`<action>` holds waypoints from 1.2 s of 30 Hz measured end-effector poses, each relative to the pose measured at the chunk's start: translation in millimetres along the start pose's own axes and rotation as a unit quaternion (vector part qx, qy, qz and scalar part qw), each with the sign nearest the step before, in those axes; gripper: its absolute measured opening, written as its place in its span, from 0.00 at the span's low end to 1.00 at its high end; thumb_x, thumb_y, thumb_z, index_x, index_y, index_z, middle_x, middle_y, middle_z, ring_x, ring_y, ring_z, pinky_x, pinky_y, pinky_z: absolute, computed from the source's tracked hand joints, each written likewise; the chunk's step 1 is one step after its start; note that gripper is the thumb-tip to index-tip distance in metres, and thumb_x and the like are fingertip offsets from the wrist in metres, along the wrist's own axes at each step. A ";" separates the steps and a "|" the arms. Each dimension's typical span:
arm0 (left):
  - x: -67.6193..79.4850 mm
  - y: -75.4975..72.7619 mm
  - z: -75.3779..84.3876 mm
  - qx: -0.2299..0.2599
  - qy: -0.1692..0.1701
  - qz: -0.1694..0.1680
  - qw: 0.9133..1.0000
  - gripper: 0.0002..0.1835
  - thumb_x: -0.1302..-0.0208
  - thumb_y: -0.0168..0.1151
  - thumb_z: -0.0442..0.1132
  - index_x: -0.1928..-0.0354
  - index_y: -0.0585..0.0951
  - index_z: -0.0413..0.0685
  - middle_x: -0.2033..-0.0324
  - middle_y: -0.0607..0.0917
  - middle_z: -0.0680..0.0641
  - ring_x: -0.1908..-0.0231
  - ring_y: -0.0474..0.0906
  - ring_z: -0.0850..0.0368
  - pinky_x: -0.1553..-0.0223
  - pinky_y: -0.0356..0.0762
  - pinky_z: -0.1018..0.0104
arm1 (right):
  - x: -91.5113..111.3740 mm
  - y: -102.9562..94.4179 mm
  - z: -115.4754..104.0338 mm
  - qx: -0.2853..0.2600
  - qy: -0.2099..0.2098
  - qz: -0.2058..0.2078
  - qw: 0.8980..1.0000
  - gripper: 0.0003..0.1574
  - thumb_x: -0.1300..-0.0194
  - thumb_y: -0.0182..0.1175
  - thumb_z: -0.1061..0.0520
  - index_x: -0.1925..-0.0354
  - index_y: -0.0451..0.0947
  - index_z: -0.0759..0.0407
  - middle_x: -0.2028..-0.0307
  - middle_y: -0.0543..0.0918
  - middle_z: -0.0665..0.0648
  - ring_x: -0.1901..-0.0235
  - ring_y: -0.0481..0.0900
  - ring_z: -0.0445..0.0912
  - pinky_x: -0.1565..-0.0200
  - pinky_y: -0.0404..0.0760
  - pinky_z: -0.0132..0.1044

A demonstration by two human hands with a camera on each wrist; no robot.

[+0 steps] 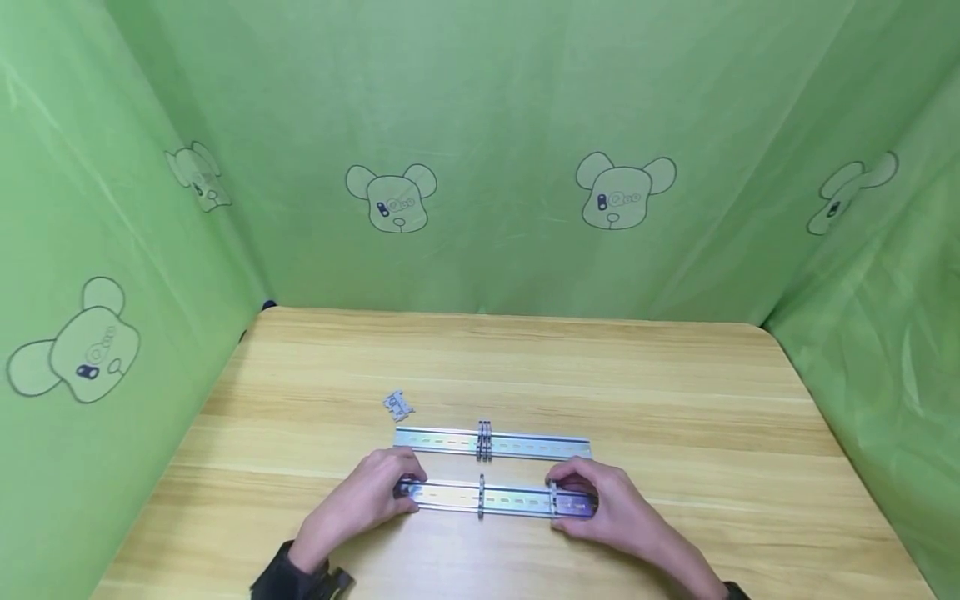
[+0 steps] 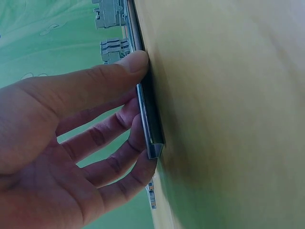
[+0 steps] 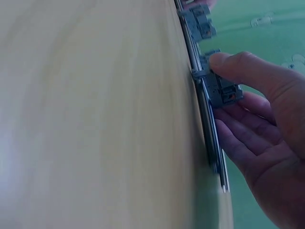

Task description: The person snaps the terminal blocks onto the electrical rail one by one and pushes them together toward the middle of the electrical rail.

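A slotted metal DIN rail [image 1: 517, 501] lies across the near part of the table. My left hand [image 1: 375, 490] holds its left end, with the thumb [image 2: 134, 62] on the near edge and the fingers along the far side. One thin grey terminal block [image 1: 482, 497] sits across the rail's middle. Toward the right end, my right hand [image 1: 609, 505] pinches a second grey terminal block [image 3: 220, 88] between thumb and fingers. That block stands across the rail, and the right palm partly hides the rail's end in the head view.
Just beyond lies a parallel DIN rail [image 1: 438, 440] with several grey terminal blocks [image 1: 484, 442] grouped at its middle. A loose grey terminal block [image 1: 397, 405] lies flat behind its left end. Green curtains [image 1: 495, 267] surround the wooden table [image 1: 637, 367].
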State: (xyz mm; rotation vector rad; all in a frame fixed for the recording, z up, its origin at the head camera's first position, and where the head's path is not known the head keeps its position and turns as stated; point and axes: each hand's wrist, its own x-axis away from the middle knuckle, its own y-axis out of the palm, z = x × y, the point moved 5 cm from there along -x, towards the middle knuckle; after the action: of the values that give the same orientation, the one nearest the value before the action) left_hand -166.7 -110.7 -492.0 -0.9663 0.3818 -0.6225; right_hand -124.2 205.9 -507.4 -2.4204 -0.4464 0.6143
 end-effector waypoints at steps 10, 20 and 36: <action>-1.0 1.0 -2.0 0.001 0.003 0.000 1.000 0.18 0.51 0.81 0.36 0.57 0.87 0.43 0.59 0.88 0.50 0.59 0.83 0.56 0.53 0.84 0.61 | -16.6 21.0 -13.4 0.014 0.001 0.001 1.000 0.33 0.57 0.84 0.59 0.52 0.81 0.59 0.55 0.87 0.51 0.56 0.86 0.45 0.52 0.86 0.37; -0.6 2.4 -2.9 0.007 -0.002 -0.004 1.000 0.18 0.51 0.81 0.36 0.57 0.87 0.43 0.60 0.88 0.50 0.58 0.83 0.56 0.52 0.84 0.61 | -31.3 40.5 -23.5 0.011 0.008 -0.007 1.000 0.33 0.57 0.84 0.59 0.51 0.82 0.61 0.55 0.88 0.53 0.55 0.86 0.45 0.51 0.86 0.37; -0.7 1.5 -3.2 0.009 0.005 0.002 1.000 0.18 0.51 0.81 0.36 0.57 0.87 0.42 0.60 0.87 0.50 0.59 0.83 0.57 0.53 0.84 0.62 | -45.7 56.3 -31.2 0.004 0.020 -0.018 1.000 0.32 0.54 0.83 0.56 0.51 0.82 0.57 0.53 0.87 0.51 0.53 0.85 0.44 0.48 0.85 0.38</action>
State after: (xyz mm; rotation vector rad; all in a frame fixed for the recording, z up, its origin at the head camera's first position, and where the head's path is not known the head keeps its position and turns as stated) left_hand -168.5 -111.6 -494.9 -0.9450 0.3855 -0.6258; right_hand -136.7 127.9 -505.3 -2.4081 -0.4694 0.5512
